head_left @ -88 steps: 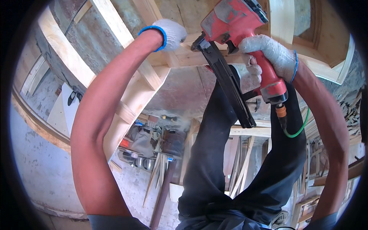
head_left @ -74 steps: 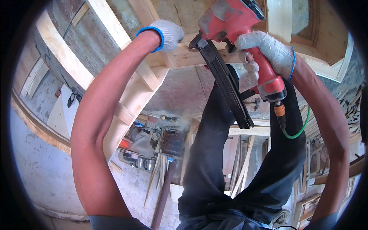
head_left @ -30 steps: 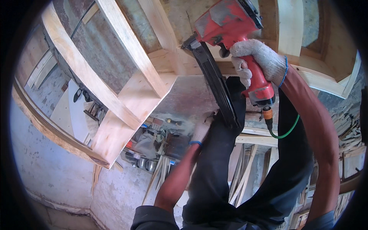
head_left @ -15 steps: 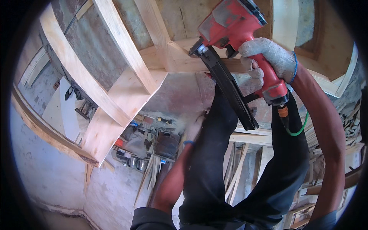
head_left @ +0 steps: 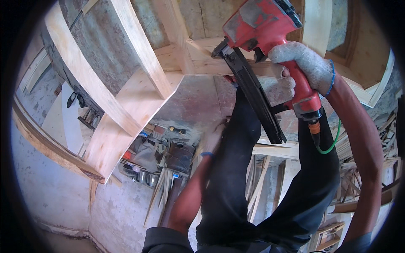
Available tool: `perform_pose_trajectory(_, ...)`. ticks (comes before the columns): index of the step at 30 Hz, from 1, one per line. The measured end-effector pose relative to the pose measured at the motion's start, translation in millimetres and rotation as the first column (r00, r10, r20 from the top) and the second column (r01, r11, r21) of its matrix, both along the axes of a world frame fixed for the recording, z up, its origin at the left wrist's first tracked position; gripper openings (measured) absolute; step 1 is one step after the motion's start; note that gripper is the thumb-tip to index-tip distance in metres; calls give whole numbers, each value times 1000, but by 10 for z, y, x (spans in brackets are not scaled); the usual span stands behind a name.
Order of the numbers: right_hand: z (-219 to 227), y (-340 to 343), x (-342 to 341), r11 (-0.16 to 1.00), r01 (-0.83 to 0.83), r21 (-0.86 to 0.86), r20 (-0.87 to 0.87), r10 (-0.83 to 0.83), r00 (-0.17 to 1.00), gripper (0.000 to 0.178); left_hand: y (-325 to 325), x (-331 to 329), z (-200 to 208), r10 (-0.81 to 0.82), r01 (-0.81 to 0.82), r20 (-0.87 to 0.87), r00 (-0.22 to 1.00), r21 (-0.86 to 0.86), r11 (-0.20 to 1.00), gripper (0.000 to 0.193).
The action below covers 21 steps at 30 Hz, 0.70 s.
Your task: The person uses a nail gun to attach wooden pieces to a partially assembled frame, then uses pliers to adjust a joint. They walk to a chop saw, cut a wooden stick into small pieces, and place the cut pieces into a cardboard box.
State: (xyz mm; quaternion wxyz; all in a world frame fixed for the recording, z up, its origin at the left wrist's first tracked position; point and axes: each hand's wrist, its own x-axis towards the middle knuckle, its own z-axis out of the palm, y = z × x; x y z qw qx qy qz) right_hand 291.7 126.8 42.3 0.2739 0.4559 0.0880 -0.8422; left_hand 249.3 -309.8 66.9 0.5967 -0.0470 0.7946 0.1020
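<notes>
My right hand, in a pale knit glove with a blue cuff, is wrapped round the grip of a red pneumatic nail gun. The gun's long black magazine slants down across my left knee. Its nose sits close to the pale wooden frame, and I cannot tell whether they touch. Low beside my left leg is my left hand, gloved too. That hand is smeared, and its fingers are partly hidden by the leg.
A green air hose curves from the gun's orange coupling. Long wooden ribs rise from a wide board at left. Below lies a clutter of tools. Wood offcuts are piled at right.
The nail gun and my right hand have shifted slightly right in the picture. The wide board at left sits a little further left and higher. My left hand stays beside the leg.
</notes>
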Motion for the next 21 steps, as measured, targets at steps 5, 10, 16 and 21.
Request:
perform_pose_trajectory(5, 36, 31, -36, 996, -77, 41, 26, 76, 997, 22, 44, -56, -30, -77, 78, 37, 996, -28, 997, 48)
perform_pose_trajectory(10, 47, 55, -50, 985, -135, 106, 17, 134, 991, 25, 38, -10, -84, -1, -1, 46, 999, 35, 999, 49)
perform_pose_trajectory(16, 292, 137, -89, 964, -146, 222, -30, 157, 987, 26, 26, 190, -205, 148, -150, 45, 988, 51, 987, 40)
perform_pose_trajectory(21, 384, 312, 610, 948, -194, 252, -84, 221, 972, 18, 85, 269, -631, -218, 256, -327, 919, 79, 963, 32)
